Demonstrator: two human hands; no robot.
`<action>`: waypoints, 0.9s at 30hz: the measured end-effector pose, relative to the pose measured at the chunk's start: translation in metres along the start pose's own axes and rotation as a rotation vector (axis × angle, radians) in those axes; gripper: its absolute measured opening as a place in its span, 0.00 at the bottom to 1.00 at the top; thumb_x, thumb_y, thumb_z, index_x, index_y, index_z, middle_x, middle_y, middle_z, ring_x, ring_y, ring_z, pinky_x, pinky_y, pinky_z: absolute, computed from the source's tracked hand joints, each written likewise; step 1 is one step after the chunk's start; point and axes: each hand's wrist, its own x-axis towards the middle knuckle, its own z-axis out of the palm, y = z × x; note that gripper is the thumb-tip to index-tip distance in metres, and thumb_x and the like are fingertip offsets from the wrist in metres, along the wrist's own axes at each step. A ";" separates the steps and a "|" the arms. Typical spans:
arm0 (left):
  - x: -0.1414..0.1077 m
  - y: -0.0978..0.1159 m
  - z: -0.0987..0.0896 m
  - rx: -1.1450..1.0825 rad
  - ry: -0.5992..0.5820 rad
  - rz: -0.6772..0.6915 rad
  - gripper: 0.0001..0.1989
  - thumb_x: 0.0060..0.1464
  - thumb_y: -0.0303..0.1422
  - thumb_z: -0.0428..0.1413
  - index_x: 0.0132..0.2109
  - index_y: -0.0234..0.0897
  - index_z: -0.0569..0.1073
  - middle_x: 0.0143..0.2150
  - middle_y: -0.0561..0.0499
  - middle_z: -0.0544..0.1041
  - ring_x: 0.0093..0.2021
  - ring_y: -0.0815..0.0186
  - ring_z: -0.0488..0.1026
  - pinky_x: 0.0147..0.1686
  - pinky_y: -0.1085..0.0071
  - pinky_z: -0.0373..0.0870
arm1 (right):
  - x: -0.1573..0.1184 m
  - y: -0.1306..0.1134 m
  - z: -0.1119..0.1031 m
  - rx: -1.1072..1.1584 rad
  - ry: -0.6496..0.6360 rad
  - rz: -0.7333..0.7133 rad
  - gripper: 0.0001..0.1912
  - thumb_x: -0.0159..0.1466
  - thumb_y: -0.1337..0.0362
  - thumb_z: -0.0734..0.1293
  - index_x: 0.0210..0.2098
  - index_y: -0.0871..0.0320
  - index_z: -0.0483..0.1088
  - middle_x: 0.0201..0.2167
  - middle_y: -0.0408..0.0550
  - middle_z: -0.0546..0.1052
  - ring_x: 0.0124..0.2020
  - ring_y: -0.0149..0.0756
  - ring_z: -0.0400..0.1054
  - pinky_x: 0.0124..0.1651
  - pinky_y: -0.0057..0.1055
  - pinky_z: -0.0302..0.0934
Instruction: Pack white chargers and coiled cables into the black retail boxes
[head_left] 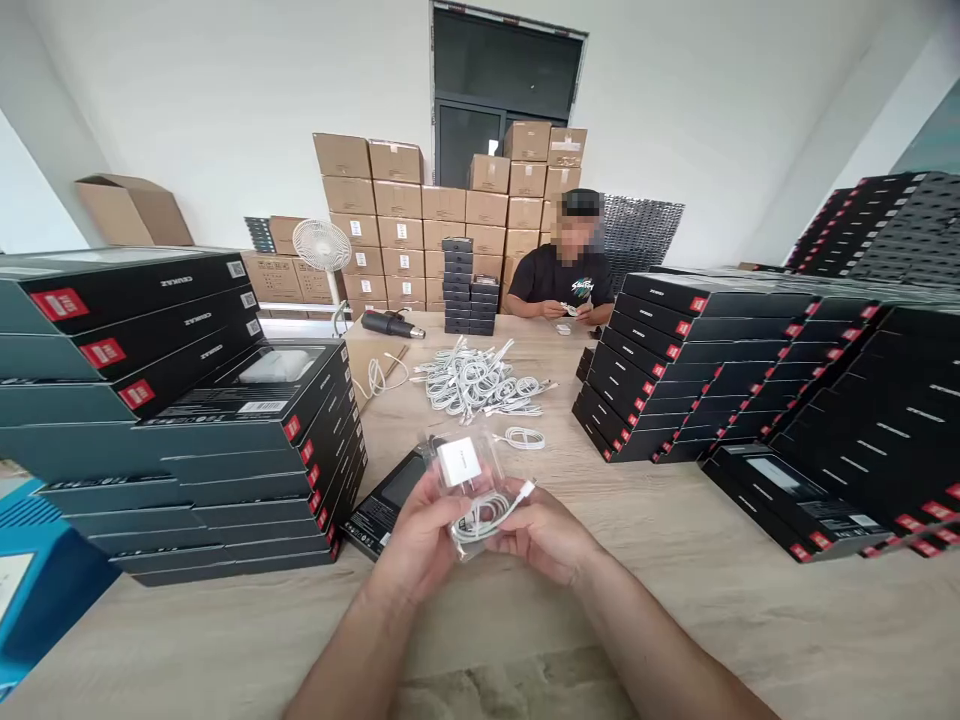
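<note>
Bare forearms (358,645) cross the wood-grain table (499,625): the left hand (416,535) pinches a clear plastic bag (489,455) around a white wall charger (459,462), while the right hand (546,530) grips a coiled white cable (491,515) close against it, presumably so neither slips; whether that cable is inside, I cannot tell. Just beyond lie a loose cable coil (523,438) and a cable heap (480,382), seemingly for easy reach, with black boxes (637,372) stacked left and right, perhaps to flank the workspace.

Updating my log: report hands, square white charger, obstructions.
Left hand gripping clear plastic packaging; right hand on coiled white cable. Charger inside packaging. Flat black rectangular box near left hand; no obstruction apparent.
</note>
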 end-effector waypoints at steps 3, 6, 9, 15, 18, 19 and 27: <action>0.004 0.005 -0.004 -0.016 0.071 0.031 0.28 0.39 0.24 0.67 0.51 0.37 0.73 0.46 0.43 0.82 0.44 0.57 0.79 0.43 0.63 0.74 | -0.001 -0.004 -0.005 -0.058 0.053 -0.103 0.27 0.51 0.63 0.77 0.50 0.54 0.75 0.44 0.49 0.81 0.43 0.40 0.75 0.44 0.36 0.68; 0.006 0.008 -0.005 -0.071 0.146 0.089 0.30 0.38 0.23 0.66 0.52 0.39 0.72 0.48 0.45 0.82 0.47 0.58 0.78 0.48 0.63 0.72 | -0.002 -0.009 -0.012 -0.260 0.132 -0.257 0.26 0.53 0.58 0.76 0.51 0.53 0.75 0.48 0.49 0.79 0.50 0.43 0.71 0.48 0.38 0.66; 0.006 0.007 -0.004 -0.066 0.139 0.099 0.31 0.38 0.24 0.67 0.53 0.39 0.71 0.49 0.44 0.81 0.49 0.57 0.77 0.48 0.63 0.72 | -0.002 -0.010 -0.013 -0.476 0.169 -0.415 0.19 0.55 0.53 0.75 0.42 0.57 0.78 0.39 0.48 0.80 0.43 0.41 0.72 0.47 0.37 0.64; 0.001 0.007 0.001 -0.027 0.061 0.087 0.41 0.38 0.23 0.67 0.60 0.44 0.65 0.52 0.44 0.79 0.56 0.52 0.73 0.47 0.59 0.73 | 0.004 -0.004 -0.010 -0.406 0.317 -0.583 0.21 0.60 0.44 0.70 0.34 0.57 0.70 0.31 0.49 0.78 0.33 0.39 0.71 0.35 0.35 0.67; 0.000 0.007 0.002 -0.024 0.063 0.084 0.40 0.38 0.23 0.67 0.60 0.44 0.65 0.52 0.45 0.79 0.60 0.52 0.70 0.48 0.59 0.73 | 0.006 -0.004 -0.012 -0.383 0.336 -0.585 0.21 0.60 0.44 0.69 0.35 0.56 0.68 0.32 0.49 0.78 0.32 0.39 0.71 0.33 0.34 0.67; 0.000 0.006 0.003 -0.019 0.065 0.083 0.39 0.38 0.23 0.67 0.59 0.43 0.66 0.52 0.45 0.79 0.60 0.51 0.70 0.48 0.59 0.73 | 0.007 -0.004 -0.012 -0.379 0.348 -0.591 0.21 0.60 0.44 0.69 0.35 0.56 0.69 0.33 0.49 0.78 0.32 0.39 0.71 0.32 0.33 0.67; 0.004 -0.015 0.012 -0.050 0.049 0.059 0.26 0.44 0.27 0.65 0.52 0.39 0.73 0.46 0.46 0.82 0.51 0.53 0.76 0.50 0.61 0.70 | -0.001 -0.004 -0.001 -0.726 0.483 -0.799 0.19 0.67 0.55 0.65 0.54 0.56 0.73 0.36 0.49 0.79 0.34 0.39 0.72 0.40 0.34 0.66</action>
